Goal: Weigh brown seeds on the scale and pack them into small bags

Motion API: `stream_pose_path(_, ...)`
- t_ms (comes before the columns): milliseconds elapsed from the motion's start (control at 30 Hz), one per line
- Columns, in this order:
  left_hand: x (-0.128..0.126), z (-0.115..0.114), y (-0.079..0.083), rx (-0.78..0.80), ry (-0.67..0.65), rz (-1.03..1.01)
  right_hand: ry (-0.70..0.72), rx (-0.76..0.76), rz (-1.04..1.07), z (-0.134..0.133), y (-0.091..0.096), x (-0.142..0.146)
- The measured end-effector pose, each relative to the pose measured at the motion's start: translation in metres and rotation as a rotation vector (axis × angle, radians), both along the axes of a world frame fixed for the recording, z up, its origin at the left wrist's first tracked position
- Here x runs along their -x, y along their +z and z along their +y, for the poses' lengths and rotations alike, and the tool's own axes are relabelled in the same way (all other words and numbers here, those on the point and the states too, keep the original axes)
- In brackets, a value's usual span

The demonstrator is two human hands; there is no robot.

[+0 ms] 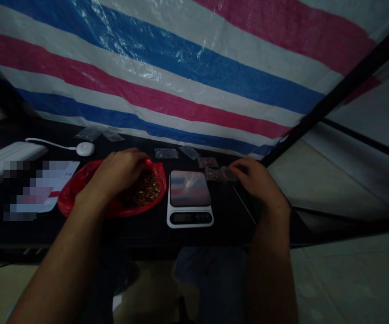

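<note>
My left hand (125,171) reaches over a red plastic bag (69,198) holding brown, grain-like bits (145,189). Its fingers curl down at the bag's far side, and their tips are hidden, so what they hold does not show. My right hand (253,177) pinches the right end of a small clear zip bag (226,174) at the back right. Next to that bag lie small bags with reddish-brown contents, one of them a little farther back (207,162). Between my hands stands a white digital scale (190,198) with a shiny metal plate; its display is unreadable.
More small clear bags (166,153) lie along the back, before a striped plastic sheet (181,94). At left are a white power bank-like block (10,162), a round white charger (85,149) and a partly blurred-out card. A dark flat object (248,202) lies under my right wrist.
</note>
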State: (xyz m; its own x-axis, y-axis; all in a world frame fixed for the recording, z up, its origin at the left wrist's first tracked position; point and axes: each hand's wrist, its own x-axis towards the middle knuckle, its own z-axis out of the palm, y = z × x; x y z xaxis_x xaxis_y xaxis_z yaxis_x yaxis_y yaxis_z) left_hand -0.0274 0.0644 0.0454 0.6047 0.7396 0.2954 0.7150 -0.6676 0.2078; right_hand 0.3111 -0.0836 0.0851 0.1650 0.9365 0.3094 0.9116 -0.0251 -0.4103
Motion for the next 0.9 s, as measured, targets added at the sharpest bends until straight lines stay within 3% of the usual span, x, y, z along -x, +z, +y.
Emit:
stream_pose_path(100,-0.008,-0.005,0.013,-0.086,0.048,-0.070,0.050,0.323,0.124,0.001,-0.007,0.005)
stream_pose_path(167,-0.012,-0.005,0.017,-0.114,0.076,-0.110,0.068,0.445,0.186,0.000,-0.010,0.004)
stream_pose_path(400,0.001,-0.011,0.026,-0.126,0.019,-0.156,-0.081,0.575,0.154,-0.014,-0.002,-0.002)
stream_pose_path(500,0.014,-0.022,0.032,0.073,0.027,-0.107,-0.113,0.647,0.161,-0.017,0.004,0.005)
stream_pose_path(667,0.009,-0.026,0.011,0.421,-0.121,0.072,-0.135,0.719,0.202,-0.016,0.002,0.013)
stream_pose_path(800,-0.003,-0.016,-0.010,0.453,-0.155,0.164,-0.096,0.667,0.247,-0.012,-0.003,0.011)
stream_pose_path(900,-0.006,-0.012,-0.012,0.498,-0.111,0.168,-0.070,0.550,0.194,-0.010,0.000,0.012)
